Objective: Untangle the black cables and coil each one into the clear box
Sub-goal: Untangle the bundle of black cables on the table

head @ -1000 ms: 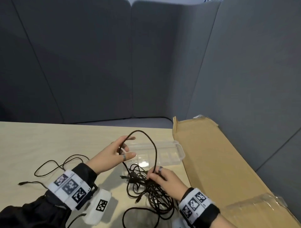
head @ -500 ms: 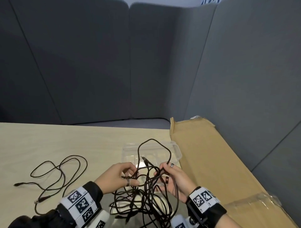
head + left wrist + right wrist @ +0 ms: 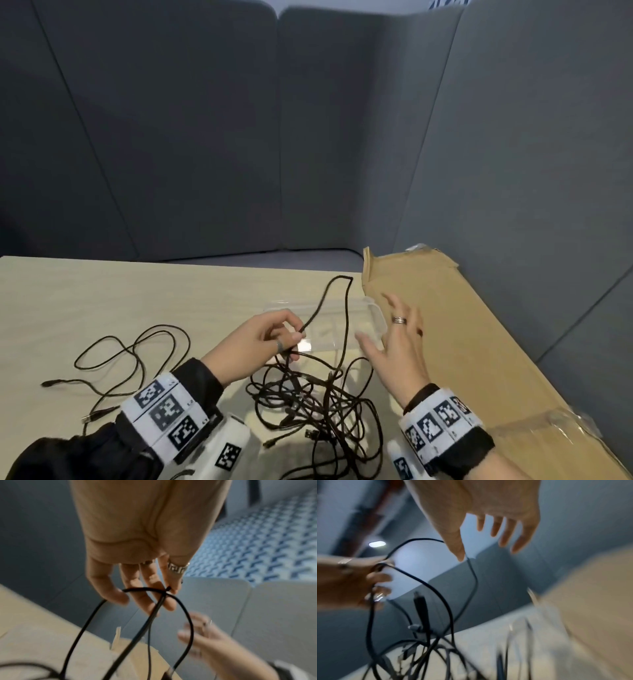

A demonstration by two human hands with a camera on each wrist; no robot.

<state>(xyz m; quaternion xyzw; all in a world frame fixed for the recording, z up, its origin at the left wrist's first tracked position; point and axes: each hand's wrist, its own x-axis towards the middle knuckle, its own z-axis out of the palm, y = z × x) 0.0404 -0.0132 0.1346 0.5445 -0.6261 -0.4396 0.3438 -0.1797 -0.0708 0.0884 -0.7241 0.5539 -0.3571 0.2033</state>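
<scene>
A tangle of black cables lies on the table in front of me. My left hand pinches one strand of it, and a tall loop of that cable rises over the clear box. In the left wrist view the cable crosses my curled fingertips. My right hand hovers to the right of the loop with fingers spread and holds nothing; the right wrist view shows the spread fingers beside a strand. A separate black cable lies loose at the left.
A flat cardboard sheet lies along the table's right side, next to the clear box. Grey partition panels stand behind and to the right of the table. Bare tabletop stretches away at the far left.
My right hand has let go of the cables and opened, moving up and to the right. My left hand has lifted its strand, so the loop stands taller over the box. The tangle has dropped to the table.
</scene>
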